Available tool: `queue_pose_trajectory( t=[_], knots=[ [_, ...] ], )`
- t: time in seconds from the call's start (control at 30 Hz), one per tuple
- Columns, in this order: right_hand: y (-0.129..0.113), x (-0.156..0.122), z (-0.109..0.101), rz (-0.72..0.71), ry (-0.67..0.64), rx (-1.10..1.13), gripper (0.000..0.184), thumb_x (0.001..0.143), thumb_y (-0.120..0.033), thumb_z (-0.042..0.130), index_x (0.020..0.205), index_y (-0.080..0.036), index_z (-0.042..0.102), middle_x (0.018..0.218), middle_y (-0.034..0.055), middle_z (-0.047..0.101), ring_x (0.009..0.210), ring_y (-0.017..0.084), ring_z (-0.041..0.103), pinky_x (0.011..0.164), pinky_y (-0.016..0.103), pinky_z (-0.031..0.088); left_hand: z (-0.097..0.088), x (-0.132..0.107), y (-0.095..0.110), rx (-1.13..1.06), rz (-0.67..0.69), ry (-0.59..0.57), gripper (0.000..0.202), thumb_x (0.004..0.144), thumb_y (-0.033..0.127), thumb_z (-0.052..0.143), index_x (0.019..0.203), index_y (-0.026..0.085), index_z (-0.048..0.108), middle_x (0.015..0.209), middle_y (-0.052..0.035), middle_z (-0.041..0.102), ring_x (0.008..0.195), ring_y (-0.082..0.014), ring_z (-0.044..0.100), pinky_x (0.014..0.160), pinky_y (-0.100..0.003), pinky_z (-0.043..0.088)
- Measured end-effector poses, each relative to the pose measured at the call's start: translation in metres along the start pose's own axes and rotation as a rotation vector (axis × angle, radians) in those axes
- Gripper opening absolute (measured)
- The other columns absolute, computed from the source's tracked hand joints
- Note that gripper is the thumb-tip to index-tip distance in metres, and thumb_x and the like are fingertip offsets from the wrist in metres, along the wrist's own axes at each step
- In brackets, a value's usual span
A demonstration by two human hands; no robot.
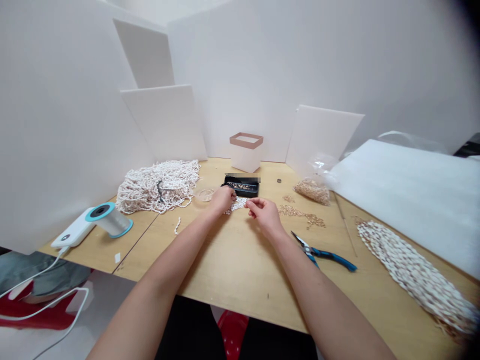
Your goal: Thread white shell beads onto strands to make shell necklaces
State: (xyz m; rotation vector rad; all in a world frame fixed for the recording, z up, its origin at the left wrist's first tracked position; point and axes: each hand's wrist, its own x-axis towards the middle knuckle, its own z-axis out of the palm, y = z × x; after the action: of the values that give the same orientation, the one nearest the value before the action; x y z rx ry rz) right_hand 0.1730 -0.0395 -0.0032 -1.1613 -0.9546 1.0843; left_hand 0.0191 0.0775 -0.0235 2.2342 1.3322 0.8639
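Observation:
My left hand (223, 199) is at the front left corner of a small black case (252, 191), its fingers bent together and partly hidden by the back of the hand. Small gold-coloured pieces (240, 186) lie in the case. Between my two hands is a little heap of white beads (238, 202). My right hand (263, 214) is just right of the heap, thumb and forefinger pressed together in a pinch. Whatever either hand grips is too small or hidden to make out.
Strands of white beads (150, 187) are piled at left, near a wire spool (112, 220) and a white power bank (73, 229). Gold pieces (294, 211), a bag of gold pieces (313, 191), blue-handled pliers (330, 256) and bundled bead strands (408, 270) lie at right. A white box (245, 157) stands behind.

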Motion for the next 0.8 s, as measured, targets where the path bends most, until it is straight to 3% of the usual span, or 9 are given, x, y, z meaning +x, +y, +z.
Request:
queue_pose_trajectory(
  t=[0.23,0.37,0.47,0.6,0.7,0.8],
  knots=[
    [0.003,0.0,0.0,-0.01,-0.016,-0.005,0.027,0.066,-0.04,0.074,0.075,-0.015,0.068,0.074,0.0059,0.069,0.052,0.01,0.051,0.047,0.023,0.038,-0.002,0.003,0.0,0.004,-0.055,-0.016,0.012,0.065,0.016,0.068,0.054,0.017,0.062,0.058,-0.007,0.056,0.067,-0.0213,0.052,0.069,-0.032,0.035],
    [0.003,-0.002,0.001,-0.019,-0.03,-0.02,0.028,0.067,-0.04,0.073,0.076,-0.015,0.068,0.074,0.0058,0.069,0.052,0.01,0.05,0.047,0.023,0.038,-0.013,-0.013,0.012,-0.091,-0.007,0.012,0.008,0.073,0.024,0.067,0.071,0.017,0.07,0.074,-0.0089,0.066,0.073,-0.0205,0.056,0.072,-0.032,0.037],
    [0.0,-0.007,0.005,-0.049,-0.042,-0.065,0.027,0.069,-0.041,0.072,0.076,-0.015,0.068,0.072,0.0053,0.068,0.053,0.011,0.051,0.05,0.024,0.039,-0.02,-0.029,0.022,-0.352,-0.055,0.012,0.016,0.075,0.031,0.068,0.078,0.015,0.072,0.077,-0.0072,0.068,0.071,-0.0178,0.057,0.069,-0.03,0.04],
    [-0.003,-0.015,0.012,-0.067,-0.059,-0.104,0.027,0.069,-0.042,0.072,0.073,-0.016,0.068,0.064,0.0033,0.065,0.053,0.013,0.052,0.051,0.026,0.039,-0.023,-0.047,0.031,-0.882,-0.29,-0.056,0.03,0.067,0.037,0.079,0.084,0.013,0.07,0.077,-0.0046,0.066,0.066,-0.0133,0.056,0.062,-0.026,0.041],
    [-0.003,-0.019,0.017,-0.064,-0.082,-0.081,0.028,0.069,-0.043,0.073,0.075,-0.016,0.068,0.062,0.0022,0.064,0.052,0.013,0.052,0.051,0.026,0.039,-0.022,-0.055,0.036,-1.274,-0.427,-0.186,0.031,0.066,0.033,0.083,0.087,0.014,0.069,0.082,-0.004,0.065,0.07,-0.0112,0.059,0.065,-0.023,0.044],
    [-0.003,-0.02,0.019,-0.081,-0.107,-0.044,0.029,0.071,-0.044,0.072,0.078,-0.016,0.068,0.064,0.002,0.064,0.052,0.013,0.051,0.052,0.026,0.039,-0.022,-0.058,0.04,-1.456,-0.473,-0.251,0.025,0.068,0.026,0.082,0.085,0.015,0.068,0.082,-0.0029,0.064,0.073,-0.0094,0.059,0.067,-0.021,0.045]
  ],
)
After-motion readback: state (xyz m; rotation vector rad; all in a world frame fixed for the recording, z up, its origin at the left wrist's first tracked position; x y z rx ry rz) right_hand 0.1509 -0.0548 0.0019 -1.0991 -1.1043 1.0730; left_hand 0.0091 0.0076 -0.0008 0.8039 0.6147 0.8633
